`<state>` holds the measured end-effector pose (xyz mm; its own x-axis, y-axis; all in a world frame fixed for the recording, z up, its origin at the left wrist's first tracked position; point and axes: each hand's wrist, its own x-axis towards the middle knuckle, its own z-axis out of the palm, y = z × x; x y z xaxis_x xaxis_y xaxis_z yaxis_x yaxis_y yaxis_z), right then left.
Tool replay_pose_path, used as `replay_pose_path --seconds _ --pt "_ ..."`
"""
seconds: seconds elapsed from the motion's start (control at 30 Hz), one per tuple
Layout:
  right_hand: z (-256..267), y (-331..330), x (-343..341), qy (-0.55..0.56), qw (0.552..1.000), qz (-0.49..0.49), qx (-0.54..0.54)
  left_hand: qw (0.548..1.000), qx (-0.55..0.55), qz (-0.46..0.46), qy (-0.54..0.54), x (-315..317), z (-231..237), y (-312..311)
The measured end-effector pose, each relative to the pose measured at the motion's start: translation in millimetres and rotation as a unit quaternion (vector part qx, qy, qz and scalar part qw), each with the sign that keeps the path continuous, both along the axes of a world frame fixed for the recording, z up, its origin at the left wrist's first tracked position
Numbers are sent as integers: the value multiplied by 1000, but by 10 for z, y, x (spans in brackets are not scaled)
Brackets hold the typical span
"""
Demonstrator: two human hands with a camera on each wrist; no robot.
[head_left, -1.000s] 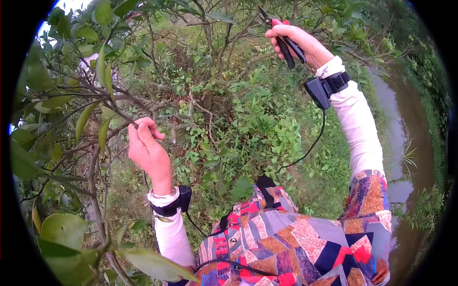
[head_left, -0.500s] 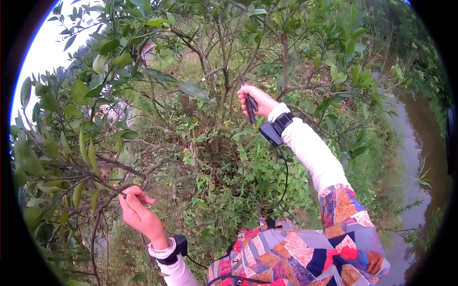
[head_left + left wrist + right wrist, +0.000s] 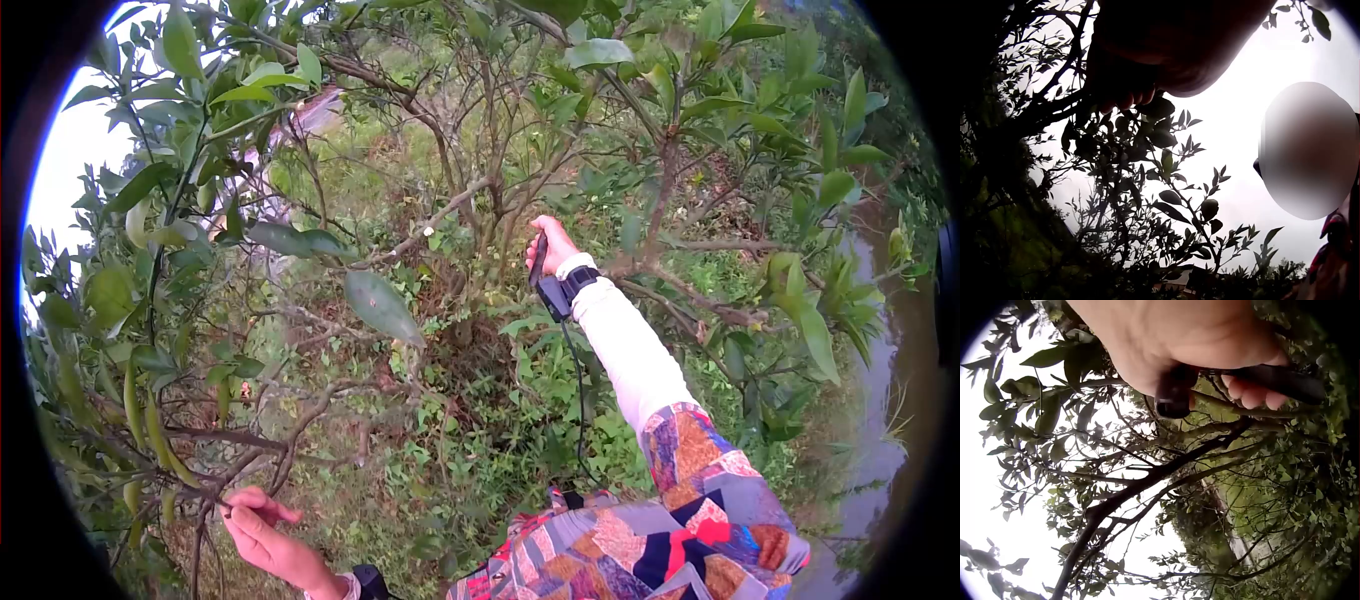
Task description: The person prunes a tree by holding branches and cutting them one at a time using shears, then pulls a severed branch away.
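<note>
At the lower left of the head view, my left hand [image 3: 265,540] pinches a thin branch [image 3: 205,490] between thumb and fingers. The left wrist view shows that hand [image 3: 1179,56] dark against the sky, its fingertips curled beside the branches. My right hand [image 3: 555,245] reaches forward among the tree's stems and grips pruning shears by their dark handles [image 3: 538,262]. Both handles [image 3: 1291,383] stick out of the right hand [image 3: 1179,337] in the right wrist view, spread apart. The blades are hidden behind the hand.
Leafy branches [image 3: 385,305] cross in front at the left and top. A thicker limb [image 3: 700,295] spreads to the right, near the right forearm. Low green plants [image 3: 480,470] cover the ground, and a water channel [image 3: 870,400] runs along the right. Cables hang from the wrist cameras.
My right hand has moved from the upper right leftward and in among the stems, still gripping the shears. The head view has tilted up; the left hand keeps its pinch and appears lower.
</note>
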<state>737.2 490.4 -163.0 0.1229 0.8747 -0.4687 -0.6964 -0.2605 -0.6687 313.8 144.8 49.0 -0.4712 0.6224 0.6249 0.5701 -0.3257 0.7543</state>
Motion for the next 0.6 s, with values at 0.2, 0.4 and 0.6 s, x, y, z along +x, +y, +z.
replay_pose_path --seconds 0.2,0.4,0.6 --pt "-297 358 27 -28 999 -25 -39 999 -15 27 -11 214 152 -134" --pt "-531 799 140 -80 995 -19 -57 997 -13 58 45 164 166 -83" --pt "-588 907 188 -143 987 -34 -68 996 -18 39 -75 50 41 -105"
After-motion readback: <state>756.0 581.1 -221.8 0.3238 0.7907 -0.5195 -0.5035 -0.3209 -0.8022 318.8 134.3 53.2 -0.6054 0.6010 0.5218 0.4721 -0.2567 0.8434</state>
